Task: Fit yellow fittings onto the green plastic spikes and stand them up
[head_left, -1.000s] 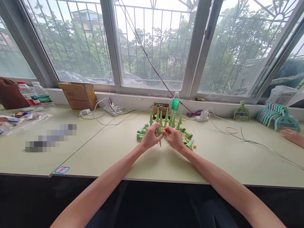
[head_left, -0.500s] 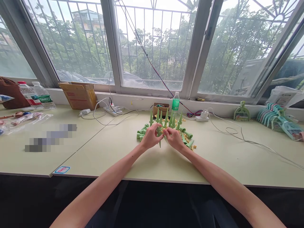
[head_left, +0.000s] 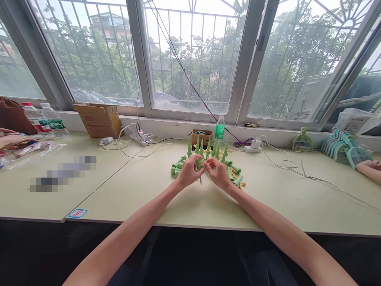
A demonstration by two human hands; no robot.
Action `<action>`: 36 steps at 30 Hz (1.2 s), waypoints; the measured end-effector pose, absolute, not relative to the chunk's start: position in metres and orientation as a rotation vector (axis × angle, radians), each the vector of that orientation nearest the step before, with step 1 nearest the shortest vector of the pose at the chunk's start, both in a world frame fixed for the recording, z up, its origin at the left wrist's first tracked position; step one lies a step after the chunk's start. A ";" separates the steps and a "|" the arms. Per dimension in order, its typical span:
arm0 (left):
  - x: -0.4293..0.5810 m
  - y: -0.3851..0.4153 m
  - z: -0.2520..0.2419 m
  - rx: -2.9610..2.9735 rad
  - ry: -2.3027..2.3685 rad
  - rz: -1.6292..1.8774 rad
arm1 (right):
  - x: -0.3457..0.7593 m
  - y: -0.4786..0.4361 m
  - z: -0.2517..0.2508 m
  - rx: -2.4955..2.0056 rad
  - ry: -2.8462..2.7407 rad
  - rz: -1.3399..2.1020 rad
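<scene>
My left hand (head_left: 188, 172) is closed around a green plastic plant watering spike (head_left: 199, 163), whose pointed end sticks out below the fingers. Close beside it, my right hand (head_left: 219, 172) pinches at the side of the spike. A small yellow valve appears to be between its fingertips, mostly covered. Behind both hands several green spikes (head_left: 225, 152) stand upright, points up. Green tubular pieces (head_left: 176, 170) lie to the left of my left hand. More green pieces (head_left: 236, 169) and small yellow valves (head_left: 243, 184) are scattered to the right of my right hand.
A small brown box (head_left: 196, 137) and a green-labelled bottle (head_left: 220, 129) stand behind the spikes. White cables (head_left: 284, 163) trail across the right side. A cardboard box (head_left: 99, 121) sits back left. Other people's hands (head_left: 13, 140) show at the left and right edges.
My right fingertips have shifted slightly beside the spike, while my left hand keeps its place. Another person's hand has come in at the left edge, and a forearm shows further in at the right.
</scene>
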State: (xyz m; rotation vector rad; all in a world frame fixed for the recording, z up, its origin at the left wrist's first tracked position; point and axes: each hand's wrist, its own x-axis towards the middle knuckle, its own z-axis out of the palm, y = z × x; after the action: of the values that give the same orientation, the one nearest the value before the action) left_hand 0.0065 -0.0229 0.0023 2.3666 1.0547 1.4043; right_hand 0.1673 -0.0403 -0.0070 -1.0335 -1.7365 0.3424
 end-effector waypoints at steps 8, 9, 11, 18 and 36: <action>0.005 -0.025 0.002 2.408 1.012 1.353 | 0.168 -0.036 -0.010 -1.076 -1.776 0.295; 0.005 -0.025 0.002 2.416 1.001 1.344 | 0.168 -0.035 -0.011 -1.094 -1.775 0.276; 0.005 -0.025 0.002 2.431 0.981 1.330 | 0.168 -0.032 -0.014 -1.120 -1.769 0.247; 0.006 -0.024 0.002 2.406 1.030 1.378 | 0.167 -0.037 -0.011 -1.108 -1.758 0.318; 0.005 -0.025 0.002 2.451 0.982 1.308 | 0.169 -0.033 -0.015 -1.072 -1.820 0.356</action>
State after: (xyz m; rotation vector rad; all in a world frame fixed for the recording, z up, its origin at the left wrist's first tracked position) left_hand 0.0048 -0.0251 0.0022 2.4507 0.9822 1.3077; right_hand 0.1690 -0.0332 -0.0149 -1.0720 -1.8201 0.3564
